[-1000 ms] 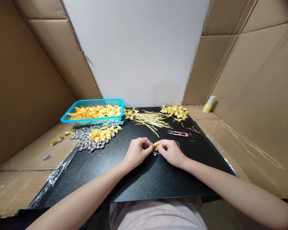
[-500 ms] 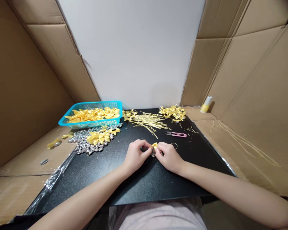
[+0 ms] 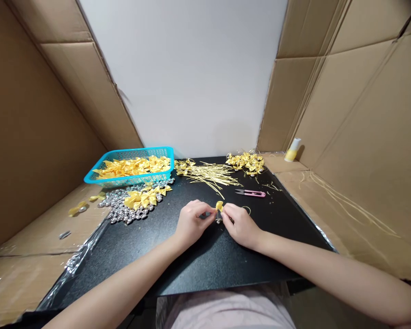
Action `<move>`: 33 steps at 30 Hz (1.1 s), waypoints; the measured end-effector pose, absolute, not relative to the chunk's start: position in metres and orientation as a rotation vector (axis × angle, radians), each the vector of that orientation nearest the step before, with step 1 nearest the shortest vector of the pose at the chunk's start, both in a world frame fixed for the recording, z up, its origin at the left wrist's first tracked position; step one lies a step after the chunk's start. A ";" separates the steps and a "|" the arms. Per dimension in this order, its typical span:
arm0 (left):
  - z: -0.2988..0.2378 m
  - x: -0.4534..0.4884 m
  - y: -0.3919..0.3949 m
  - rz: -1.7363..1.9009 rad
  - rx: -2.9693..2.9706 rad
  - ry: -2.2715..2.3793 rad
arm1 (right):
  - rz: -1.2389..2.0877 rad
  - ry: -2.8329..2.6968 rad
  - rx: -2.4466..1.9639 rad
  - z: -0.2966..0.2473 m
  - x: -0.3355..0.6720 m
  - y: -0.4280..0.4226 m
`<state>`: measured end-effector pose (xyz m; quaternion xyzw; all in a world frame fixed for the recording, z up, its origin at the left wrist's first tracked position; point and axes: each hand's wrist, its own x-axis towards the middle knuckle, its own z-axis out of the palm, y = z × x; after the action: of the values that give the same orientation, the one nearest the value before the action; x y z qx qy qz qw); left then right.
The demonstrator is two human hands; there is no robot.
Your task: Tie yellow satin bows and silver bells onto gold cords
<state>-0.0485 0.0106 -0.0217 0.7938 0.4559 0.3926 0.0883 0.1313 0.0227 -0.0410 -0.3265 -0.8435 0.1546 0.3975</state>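
Over the black tabletop, a small yellow ribbon bow [image 3: 219, 205] sits between my two hands. My right hand [image 3: 240, 225] is closed, pinching the bow at its right side. My left hand [image 3: 196, 220] is closed too, thumb and index fingertip pressed together beside the bow; what is between them is too small to make out. Just below the bow a small silver bell [image 3: 218, 221] shows, partly hidden by the fingers. A loop of thin yellow cord [image 3: 247, 209] sticks out behind my right hand.
A blue basket [image 3: 130, 182] of yellow bows stands back left, beside silver bells [image 3: 118, 211] topped with bows. Cut cords [image 3: 212, 176], finished-looking bows [image 3: 246, 161] and pink thread snips [image 3: 251, 193] lie beyond my hands. A thread spool [image 3: 292, 150] stands right; cardboard walls enclose the sides.
The bow has turned and now stands more upright between my fingertips. My left fingertips have shifted slightly away from its edge. The whole view has moved a little.
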 end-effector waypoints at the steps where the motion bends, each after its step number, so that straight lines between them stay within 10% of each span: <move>1: -0.022 -0.049 0.011 1.170 2.382 1.350 | 0.392 -2.140 -0.824 -0.042 0.131 0.023; 33: -0.015 -0.040 0.007 1.203 1.522 1.221 | 0.243 -2.006 -0.658 -0.022 0.140 0.023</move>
<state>-0.0397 0.0071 -0.0149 0.6051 0.4853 0.4783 0.4118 0.1398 0.0230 -0.0219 -0.2705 -0.8246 0.0999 0.4867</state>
